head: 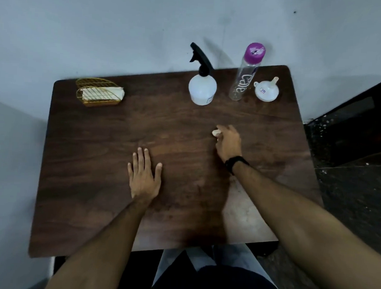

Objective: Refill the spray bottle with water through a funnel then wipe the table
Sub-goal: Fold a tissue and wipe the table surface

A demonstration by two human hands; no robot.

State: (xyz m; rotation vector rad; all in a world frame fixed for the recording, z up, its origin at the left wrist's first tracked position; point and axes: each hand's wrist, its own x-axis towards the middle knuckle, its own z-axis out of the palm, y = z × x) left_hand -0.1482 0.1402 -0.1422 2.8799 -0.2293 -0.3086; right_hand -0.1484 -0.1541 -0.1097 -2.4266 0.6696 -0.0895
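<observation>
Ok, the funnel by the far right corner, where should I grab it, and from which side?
Take the funnel by its spout, coming down from above with the right hand. It sits mouth-down on the table, spout tilted up and clear. Its left side is crowded by the water bottle, so approach from the right, though that hand is gripping something white.

gold wire holder (98, 91), perhaps napkins inside

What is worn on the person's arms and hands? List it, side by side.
Both forearms are bare, with no sleeves in view and no gloves. The right hand has a black band, like a watch or fitness strap, at the wrist. The left hand and its wrist carry nothing: no ring or band shows.
</observation>
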